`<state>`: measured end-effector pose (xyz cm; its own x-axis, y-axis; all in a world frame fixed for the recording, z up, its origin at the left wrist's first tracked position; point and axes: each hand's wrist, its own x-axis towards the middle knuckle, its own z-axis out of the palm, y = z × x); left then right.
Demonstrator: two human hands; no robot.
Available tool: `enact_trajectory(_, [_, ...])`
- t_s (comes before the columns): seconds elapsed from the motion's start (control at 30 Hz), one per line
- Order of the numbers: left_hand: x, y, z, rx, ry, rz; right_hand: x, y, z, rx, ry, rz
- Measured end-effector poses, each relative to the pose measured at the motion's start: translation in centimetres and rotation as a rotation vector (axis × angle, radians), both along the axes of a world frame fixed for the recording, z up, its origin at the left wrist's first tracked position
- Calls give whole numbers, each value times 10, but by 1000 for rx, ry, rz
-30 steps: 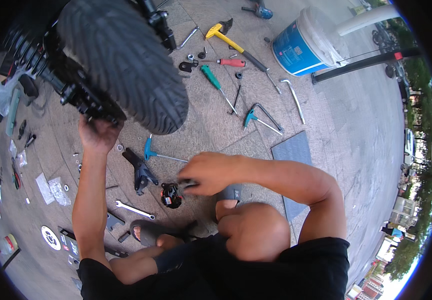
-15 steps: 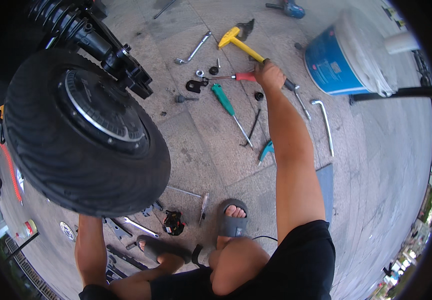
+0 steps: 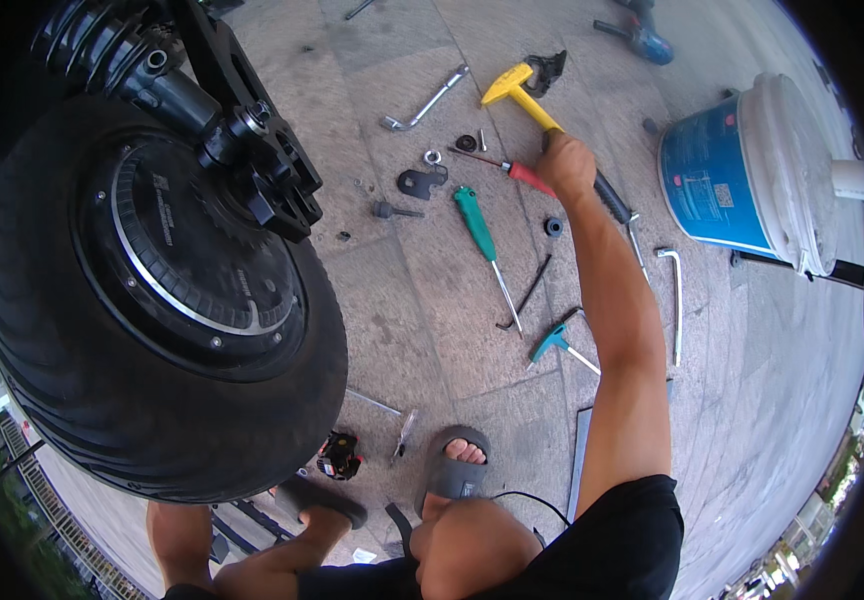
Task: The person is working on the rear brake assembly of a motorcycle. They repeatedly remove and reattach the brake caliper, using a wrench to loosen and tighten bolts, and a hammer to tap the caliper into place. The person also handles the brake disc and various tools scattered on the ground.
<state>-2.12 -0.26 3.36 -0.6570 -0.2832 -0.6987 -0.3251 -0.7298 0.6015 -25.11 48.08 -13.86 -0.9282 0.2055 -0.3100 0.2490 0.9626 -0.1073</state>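
My right hand (image 3: 568, 166) is closed round the handle of a hammer with a yellow head (image 3: 508, 84), out on the paving. Right beside it, a red-handled screwdriver (image 3: 530, 178) runs up to the fingers; I cannot tell whether they touch it. On the left, a big black tyre (image 3: 42, 400) with a hub (image 3: 202, 245) hangs from a fork and spring shock absorber (image 3: 122, 60). My left forearm (image 3: 180, 540) goes up behind the tyre, which hides my left hand. Near my right arm lie a green screwdriver (image 3: 475, 222) and a teal T-handle tool (image 3: 552, 342).
A blue and white bucket (image 3: 717, 180) stands at the right. Around the hammer lie a socket wrench (image 3: 427, 103), a black bracket (image 3: 422, 182), a bolt (image 3: 396, 210), an L-shaped wrench (image 3: 677, 310) and a power drill (image 3: 642, 42). My sandalled foot (image 3: 457, 465) rests near the tyre.
The view has shifted, so the tyre looks larger and the tools sit lower and farther right. My right hand stays on the hammer, which shows little movement among the tools.
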Motion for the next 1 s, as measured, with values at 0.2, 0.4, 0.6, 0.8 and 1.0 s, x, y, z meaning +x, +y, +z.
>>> enact_trajectory(0.2, [3,2,1,-12,-32,12,-8,-25,-39,-9,375,44])
enact_trajectory(0.4, [3,3,5,-20,-41,27,-20,-2,-38,-126,236,192])
enact_trajectory(0.6, [0,-2,5,-28,-47,41,-7,43,-21,-292,274,365])
enact_trajectory(0.8, [0,2,14,-53,-67,58,-8,45,-12,-152,-15,558])
enact_trajectory(1.0, [-3,9,15,-43,-55,50,-17,16,-18,-306,178,447])
